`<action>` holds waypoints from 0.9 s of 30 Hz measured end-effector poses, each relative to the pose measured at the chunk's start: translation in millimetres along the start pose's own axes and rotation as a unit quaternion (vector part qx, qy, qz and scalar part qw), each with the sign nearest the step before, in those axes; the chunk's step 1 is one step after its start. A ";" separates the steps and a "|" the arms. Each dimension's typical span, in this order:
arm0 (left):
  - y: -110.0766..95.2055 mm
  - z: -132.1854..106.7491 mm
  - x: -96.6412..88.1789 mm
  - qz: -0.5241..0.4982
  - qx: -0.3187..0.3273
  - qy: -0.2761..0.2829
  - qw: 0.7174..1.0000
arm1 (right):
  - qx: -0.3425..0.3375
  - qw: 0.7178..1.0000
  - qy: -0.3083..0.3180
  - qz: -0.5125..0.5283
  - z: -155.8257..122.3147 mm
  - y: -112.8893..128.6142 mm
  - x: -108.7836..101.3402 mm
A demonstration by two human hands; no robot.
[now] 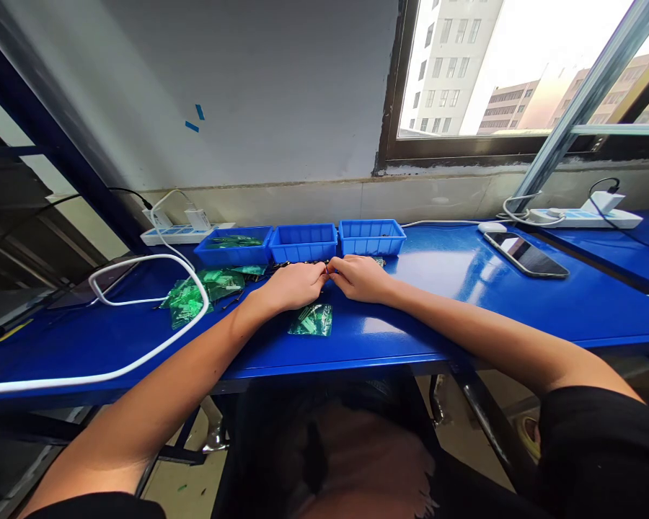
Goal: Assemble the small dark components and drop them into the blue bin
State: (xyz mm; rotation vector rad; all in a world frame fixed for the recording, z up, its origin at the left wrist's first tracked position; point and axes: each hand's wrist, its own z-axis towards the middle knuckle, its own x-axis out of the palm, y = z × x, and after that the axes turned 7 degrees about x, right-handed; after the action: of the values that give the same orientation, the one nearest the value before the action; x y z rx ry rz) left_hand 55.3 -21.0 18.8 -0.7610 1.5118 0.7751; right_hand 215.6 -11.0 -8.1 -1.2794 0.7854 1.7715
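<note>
My left hand [295, 285] and my right hand [360, 277] rest on the blue table [454, 288], fingertips meeting in a pinch just in front of the middle blue bin [303, 243]. Both hands are closed on something tiny that I cannot make out. A small green plastic bag [312, 319] of parts lies right below my left hand. More green bags [200, 292] are piled to the left. The left blue bin [234, 246] holds green bags; the right blue bin [371, 236] stands behind my right hand.
A white cable [140, 303] loops across the left of the table. Power strips sit at back left [176, 232] and far right [584, 215]. A phone [526, 254] lies screen-up at the right. A wall and window stand behind.
</note>
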 end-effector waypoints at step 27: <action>1.8 0.7 1.5 0.014 0.013 0.003 1.000 | -0.011 0.999 0.024 -0.027 1.3 2.5 -2.7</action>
State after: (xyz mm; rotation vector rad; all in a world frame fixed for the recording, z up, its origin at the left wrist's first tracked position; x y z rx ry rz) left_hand 54.1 -19.4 17.4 -0.7242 1.5374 0.7734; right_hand 213.3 -11.8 -5.0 -1.3500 0.7549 1.7163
